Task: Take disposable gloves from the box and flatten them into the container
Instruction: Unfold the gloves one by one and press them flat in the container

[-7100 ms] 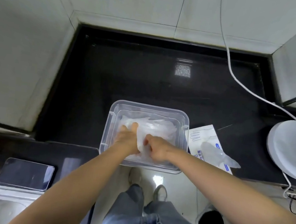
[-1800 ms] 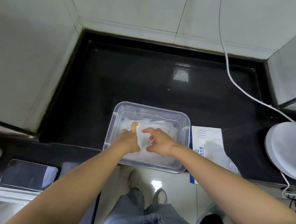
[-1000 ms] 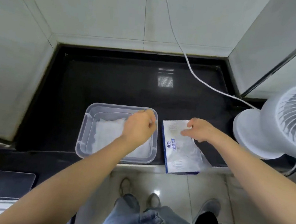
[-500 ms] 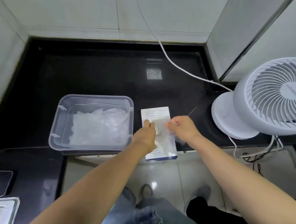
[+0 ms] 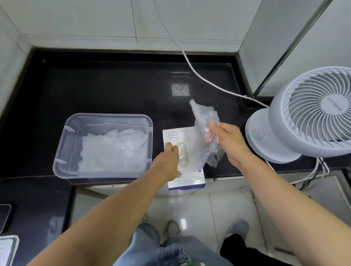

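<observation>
My right hand (image 5: pixel 227 143) pinches a crumpled clear glove (image 5: pixel 203 122) above the glove box (image 5: pixel 175 135) at centre frame, my left hand (image 5: pixel 167 161) pressing it down; next, I reckon, carry it left into the container (image 5: pixel 67 143) and smooth it.

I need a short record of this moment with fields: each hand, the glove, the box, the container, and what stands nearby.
left hand: rests on the box, fingers on its top
right hand: pinches one clear glove, raised above the box
glove: crumpled, hanging over the box
box: lies flat at the counter edge, right of the container
container: clear, no lid, holds a pile of flattened gloves
nearby: white fan at the right of the counter
</observation>
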`<action>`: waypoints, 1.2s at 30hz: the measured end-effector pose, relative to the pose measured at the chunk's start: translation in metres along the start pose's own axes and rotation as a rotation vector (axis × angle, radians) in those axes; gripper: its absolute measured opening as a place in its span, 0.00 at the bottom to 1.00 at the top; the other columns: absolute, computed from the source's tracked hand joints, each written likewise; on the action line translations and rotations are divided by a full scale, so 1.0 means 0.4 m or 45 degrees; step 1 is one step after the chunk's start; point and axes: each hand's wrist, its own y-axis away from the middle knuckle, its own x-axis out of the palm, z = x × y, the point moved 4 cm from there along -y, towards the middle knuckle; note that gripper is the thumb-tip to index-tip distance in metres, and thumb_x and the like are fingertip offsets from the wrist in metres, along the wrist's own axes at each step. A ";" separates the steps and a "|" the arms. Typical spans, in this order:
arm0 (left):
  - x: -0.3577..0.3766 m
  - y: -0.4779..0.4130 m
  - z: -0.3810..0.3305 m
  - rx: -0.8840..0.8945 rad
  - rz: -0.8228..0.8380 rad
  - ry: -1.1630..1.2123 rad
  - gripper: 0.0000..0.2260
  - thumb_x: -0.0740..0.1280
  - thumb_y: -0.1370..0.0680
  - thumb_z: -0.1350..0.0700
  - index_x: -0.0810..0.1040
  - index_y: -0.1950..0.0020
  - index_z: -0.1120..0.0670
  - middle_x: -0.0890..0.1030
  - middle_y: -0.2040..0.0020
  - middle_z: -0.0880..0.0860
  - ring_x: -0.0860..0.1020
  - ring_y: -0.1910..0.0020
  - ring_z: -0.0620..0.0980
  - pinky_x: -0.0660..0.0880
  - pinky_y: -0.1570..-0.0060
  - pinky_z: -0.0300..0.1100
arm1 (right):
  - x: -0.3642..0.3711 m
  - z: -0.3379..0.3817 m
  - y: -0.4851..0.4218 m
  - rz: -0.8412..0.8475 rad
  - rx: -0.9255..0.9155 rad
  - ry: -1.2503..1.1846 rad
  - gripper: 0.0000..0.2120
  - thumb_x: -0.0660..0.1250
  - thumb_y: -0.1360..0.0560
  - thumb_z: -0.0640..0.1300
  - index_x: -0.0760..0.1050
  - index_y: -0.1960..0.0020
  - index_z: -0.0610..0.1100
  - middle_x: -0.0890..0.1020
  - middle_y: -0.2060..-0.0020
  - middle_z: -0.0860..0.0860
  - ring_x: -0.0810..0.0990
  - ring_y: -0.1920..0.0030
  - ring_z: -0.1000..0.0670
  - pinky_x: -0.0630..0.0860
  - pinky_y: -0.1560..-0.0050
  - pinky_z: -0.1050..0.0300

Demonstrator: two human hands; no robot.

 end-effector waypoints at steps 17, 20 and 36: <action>-0.083 0.013 -0.045 -0.081 -0.147 1.328 0.14 0.68 0.22 0.46 0.81 0.50 0.56 0.82 0.58 0.52 0.79 0.63 0.48 0.76 0.63 0.38 | 0.065 -0.030 0.025 0.207 0.190 -0.014 0.12 0.76 0.28 0.45 0.73 0.62 0.44 0.81 0.60 0.43 0.81 0.57 0.47 0.78 0.50 0.50; -0.093 0.008 -0.021 -0.122 -0.342 1.430 0.05 0.71 0.24 0.56 0.79 0.59 0.54 0.81 0.63 0.50 0.78 0.67 0.45 0.73 0.64 0.35 | 0.058 -0.038 0.025 0.185 0.266 -0.081 0.11 0.75 0.27 0.47 0.76 0.56 0.41 0.84 0.55 0.42 0.83 0.55 0.46 0.80 0.51 0.50; -0.214 0.065 0.103 -0.096 -0.676 1.743 0.14 0.53 0.19 0.63 0.64 0.65 0.56 0.67 0.70 0.51 0.65 0.73 0.42 0.66 0.73 0.34 | 0.215 -0.092 0.050 0.451 -0.232 1.278 0.13 0.56 0.18 0.42 0.76 0.41 0.39 0.79 0.45 0.42 0.76 0.46 0.42 0.71 0.50 0.56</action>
